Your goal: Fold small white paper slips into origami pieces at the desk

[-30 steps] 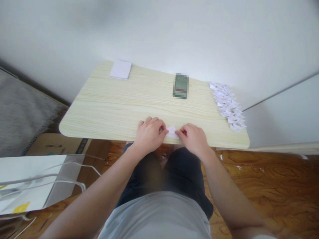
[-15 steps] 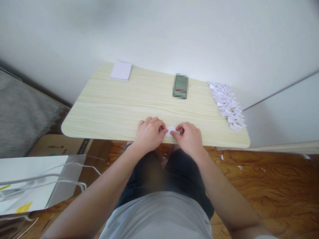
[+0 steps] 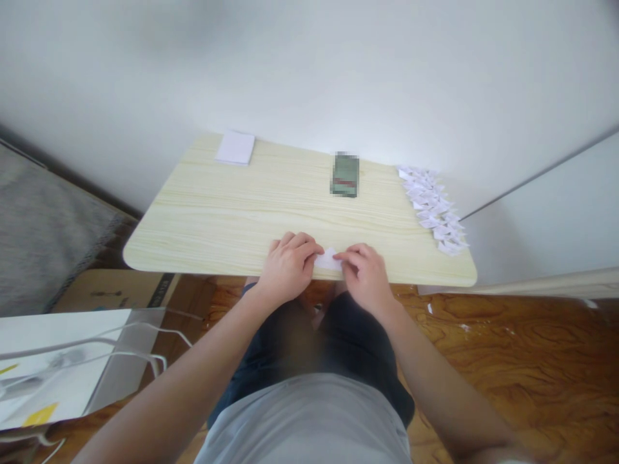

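Note:
A small piece of white folded paper (image 3: 329, 260), peaked at the top, lies at the near edge of the pale wood-grain table (image 3: 271, 206). My left hand (image 3: 289, 267) holds its left end, fingers bent and fingertips against the paper. On the other side, my right hand (image 3: 365, 277) has its fingertips on the right edge of the same paper, with the thumb tucked lower. The undersides of the fingers are partly hidden.
Several folded white paper pieces (image 3: 432, 209) stand in rows along the table's right side. A stack of white paper (image 3: 235, 148) lies at the back left, and a blurred green rectangular item (image 3: 345, 175) at the back middle. A cardboard box (image 3: 106, 290) is below left.
My right hand moved inward over the paper, then drew back slightly with its fingers straighter. My left fingers have shifted a little at the left end. The view has tilted slightly.

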Demonstrator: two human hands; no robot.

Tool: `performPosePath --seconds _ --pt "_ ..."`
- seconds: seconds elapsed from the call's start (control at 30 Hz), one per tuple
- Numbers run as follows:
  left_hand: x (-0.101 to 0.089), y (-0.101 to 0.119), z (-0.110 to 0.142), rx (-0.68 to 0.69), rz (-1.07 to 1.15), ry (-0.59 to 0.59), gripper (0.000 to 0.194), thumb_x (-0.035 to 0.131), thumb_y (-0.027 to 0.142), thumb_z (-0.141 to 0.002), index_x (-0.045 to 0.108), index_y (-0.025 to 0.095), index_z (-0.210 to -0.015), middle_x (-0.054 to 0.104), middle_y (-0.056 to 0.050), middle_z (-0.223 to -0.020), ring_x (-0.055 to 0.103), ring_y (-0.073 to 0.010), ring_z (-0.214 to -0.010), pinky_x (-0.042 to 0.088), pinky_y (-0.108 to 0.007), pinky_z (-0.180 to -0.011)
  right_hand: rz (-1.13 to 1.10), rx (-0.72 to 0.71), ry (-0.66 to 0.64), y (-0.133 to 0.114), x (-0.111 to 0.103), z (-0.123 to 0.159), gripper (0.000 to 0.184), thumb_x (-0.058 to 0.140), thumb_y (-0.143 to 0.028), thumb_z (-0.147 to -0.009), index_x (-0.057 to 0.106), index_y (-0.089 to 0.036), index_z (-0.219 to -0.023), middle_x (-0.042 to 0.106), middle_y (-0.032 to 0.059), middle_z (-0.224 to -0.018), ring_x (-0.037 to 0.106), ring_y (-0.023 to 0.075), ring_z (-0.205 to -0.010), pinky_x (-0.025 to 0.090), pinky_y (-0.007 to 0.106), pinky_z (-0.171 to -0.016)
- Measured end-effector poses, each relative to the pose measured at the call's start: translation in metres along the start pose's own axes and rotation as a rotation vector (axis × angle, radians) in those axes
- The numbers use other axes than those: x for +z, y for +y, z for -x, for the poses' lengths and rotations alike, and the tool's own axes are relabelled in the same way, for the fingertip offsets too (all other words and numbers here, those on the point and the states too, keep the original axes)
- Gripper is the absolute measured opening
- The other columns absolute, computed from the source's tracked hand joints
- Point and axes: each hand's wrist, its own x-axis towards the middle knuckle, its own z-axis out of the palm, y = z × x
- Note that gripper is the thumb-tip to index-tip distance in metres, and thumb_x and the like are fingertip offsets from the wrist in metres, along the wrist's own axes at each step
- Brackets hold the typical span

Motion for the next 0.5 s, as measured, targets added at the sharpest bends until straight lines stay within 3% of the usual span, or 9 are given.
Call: performPosePath --seconds 0.13,0.27,0.37,0.5 --pt "0.004 0.002 0.028 0.077 -0.005 0.054 0.027 0.049 0.021 -0.100 0.074 0.025 -0.110 0.073 -0.007 -0.122 0.060 -0.0269 -0.115 0.038 -0.046 -0.100 0.041 -0.085 0.023 -0.003 0.007 0.026 0.032 0.072 -0.029 -0.089 0.074 -0.025 -0.120 0.070 0.0090 -0.121 0.058 0.0299 -0.115 0.042 0.047 -0.105" --pt "0.010 0.000 0.051 0.129 0.015 0.077 0.026 0.062 0.030 -0.094 0.073 0.028 -0.118 0.074 -0.007 -0.126 0.062 -0.0287 -0.119 0.036 -0.049 -0.107 0.008 -0.118 0.040 0.003 0.012 0.039 0.023 0.064 -0.020 -0.094 0.076 -0.029 -0.111 0.075 0.0061 -0.114 0.060 0.0281 -0.112 0.043 0.048 -0.104" --pt "0.012 0.000 0.054 0.135 0.081 0.109 0.020 0.063 0.026 -0.094 0.075 0.028 -0.109 0.077 -0.006 -0.119 0.064 -0.0276 -0.116 0.039 -0.048 -0.105 -0.099 -0.120 0.069 0.003 0.010 0.035 0.018 0.060 -0.020 -0.096 0.076 -0.028 -0.097 0.076 0.0055 -0.104 0.063 0.0264 -0.106 0.046 0.047 -0.101" --pt "0.001 0.009 0.047 0.020 0.363 0.110 0.012 0.062 0.026 -0.095 0.074 0.023 -0.094 0.077 -0.007 -0.101 0.068 -0.0238 -0.100 0.049 -0.042 -0.095 -0.350 -0.032 0.021 -0.012 -0.007 0.026 0.011 0.062 -0.027 -0.097 0.073 -0.026 -0.097 0.076 0.0056 -0.102 0.067 0.0240 -0.103 0.053 0.041 -0.096"
